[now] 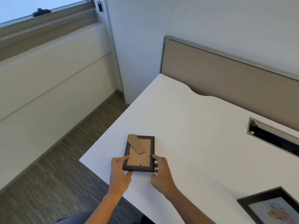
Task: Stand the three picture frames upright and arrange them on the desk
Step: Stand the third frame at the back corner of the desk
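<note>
Two picture frames show. One dark frame (139,155) lies face down near the white bench's (186,120) left front corner, its cardboard stand (135,143) folded across the back. The left hand (119,170) and right hand (161,172) pinch its near corners. A second frame (271,207) lies face up, well apart at right, below a cable slot (273,137).

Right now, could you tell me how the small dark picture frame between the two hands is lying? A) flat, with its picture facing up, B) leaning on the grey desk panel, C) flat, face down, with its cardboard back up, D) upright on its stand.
C: the small dark picture frame lies flat on the white desk, its brown cardboard back and folding stand facing up, the left hand and right hand at its sides.
</note>
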Motion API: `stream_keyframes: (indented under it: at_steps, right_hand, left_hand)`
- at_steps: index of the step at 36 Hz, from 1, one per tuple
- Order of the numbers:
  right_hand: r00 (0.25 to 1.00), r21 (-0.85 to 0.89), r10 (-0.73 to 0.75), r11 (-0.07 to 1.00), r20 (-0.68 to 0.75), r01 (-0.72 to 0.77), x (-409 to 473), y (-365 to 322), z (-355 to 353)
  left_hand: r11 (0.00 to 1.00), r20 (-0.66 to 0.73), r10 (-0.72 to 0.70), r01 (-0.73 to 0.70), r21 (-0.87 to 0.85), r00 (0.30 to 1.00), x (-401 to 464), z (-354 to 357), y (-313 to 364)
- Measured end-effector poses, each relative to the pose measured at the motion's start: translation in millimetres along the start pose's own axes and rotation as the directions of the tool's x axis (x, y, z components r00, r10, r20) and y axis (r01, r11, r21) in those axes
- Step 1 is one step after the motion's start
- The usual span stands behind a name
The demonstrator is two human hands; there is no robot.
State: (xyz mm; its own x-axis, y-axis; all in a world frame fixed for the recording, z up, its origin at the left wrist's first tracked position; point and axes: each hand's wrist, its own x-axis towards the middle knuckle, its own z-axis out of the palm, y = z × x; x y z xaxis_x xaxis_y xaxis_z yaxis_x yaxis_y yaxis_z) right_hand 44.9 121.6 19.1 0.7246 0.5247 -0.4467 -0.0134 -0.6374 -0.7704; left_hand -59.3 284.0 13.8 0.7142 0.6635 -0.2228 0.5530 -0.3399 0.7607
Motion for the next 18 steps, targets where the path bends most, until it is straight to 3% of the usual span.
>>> stream_keyframes:
  at_steps: [8,14,18]
  right_hand:
    - [0.951,-0.111,-0.228,0.972,-0.209,0.208,-2,-16,-15]
    - [0.863,-0.185,-0.387,0.921,-0.324,0.343,0,-31,-32]
    - [0.828,-0.201,-0.427,0.904,-0.363,0.378,5,-39,-46]
  left_hand:
    - [0.974,-0.052,0.225,-0.227,-0.022,0.973,10,-23,7]
    - [0.938,-0.114,0.319,-0.331,-0.105,0.941,22,-45,30]
    - [0.939,-0.123,0.302,-0.318,-0.135,0.945,32,-58,51]
